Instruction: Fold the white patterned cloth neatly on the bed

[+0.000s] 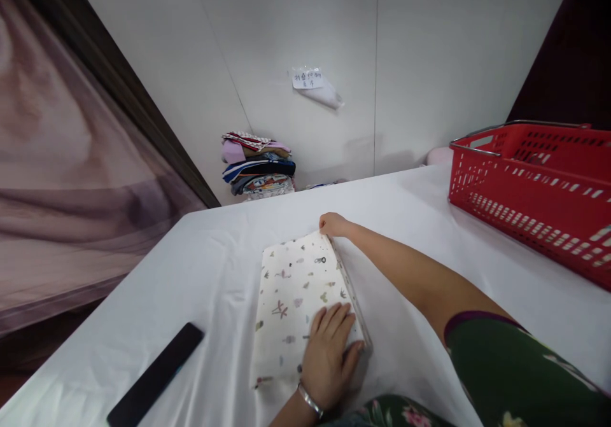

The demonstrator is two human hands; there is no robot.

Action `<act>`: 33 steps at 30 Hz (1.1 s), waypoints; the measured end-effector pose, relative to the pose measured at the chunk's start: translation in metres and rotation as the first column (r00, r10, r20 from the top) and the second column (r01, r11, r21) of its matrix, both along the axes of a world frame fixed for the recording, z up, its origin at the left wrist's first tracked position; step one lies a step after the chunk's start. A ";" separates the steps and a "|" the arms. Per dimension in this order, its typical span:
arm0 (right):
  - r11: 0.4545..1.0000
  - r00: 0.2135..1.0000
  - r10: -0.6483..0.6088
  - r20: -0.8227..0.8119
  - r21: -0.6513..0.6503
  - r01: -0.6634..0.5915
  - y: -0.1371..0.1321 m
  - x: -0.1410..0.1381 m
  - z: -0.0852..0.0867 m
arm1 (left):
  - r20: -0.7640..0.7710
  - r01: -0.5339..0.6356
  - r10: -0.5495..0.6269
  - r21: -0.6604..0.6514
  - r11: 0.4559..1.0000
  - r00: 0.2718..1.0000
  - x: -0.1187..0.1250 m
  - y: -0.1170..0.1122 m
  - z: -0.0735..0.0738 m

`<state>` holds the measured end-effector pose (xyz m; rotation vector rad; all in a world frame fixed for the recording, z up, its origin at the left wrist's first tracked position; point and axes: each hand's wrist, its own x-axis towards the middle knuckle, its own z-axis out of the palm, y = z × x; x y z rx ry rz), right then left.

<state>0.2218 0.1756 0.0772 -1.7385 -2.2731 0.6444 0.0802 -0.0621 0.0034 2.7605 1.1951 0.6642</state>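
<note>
A folded white cloth (286, 300) with small printed plants and figures lies flat on the white-covered table. My left hand (328, 350), a silver bracelet at its wrist, rests palm down on the cloth's near right part with fingers outstretched. At the far right corner, my right hand (333, 224) has its fingers closed in a pinch on the cloth's edge. Layered edges show along the cloth's right side. Left of it lies a long, flat black object (156, 376), its kind unclear.
A red plastic basket (515, 204) with metal handles stands at the right. Beyond the table's far edge is a stack of folded clothes (260, 166) against the pale wall. A paper label (308, 79) hangs there. A pinkish curtain (86, 160) hangs at the left.
</note>
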 end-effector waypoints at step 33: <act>0.990 0.994 -0.105 0.034 -0.090 0.107 0.009 0.003 -0.027 | -0.014 0.007 -0.008 -0.053 0.999 1.000 -0.001 0.000 -0.001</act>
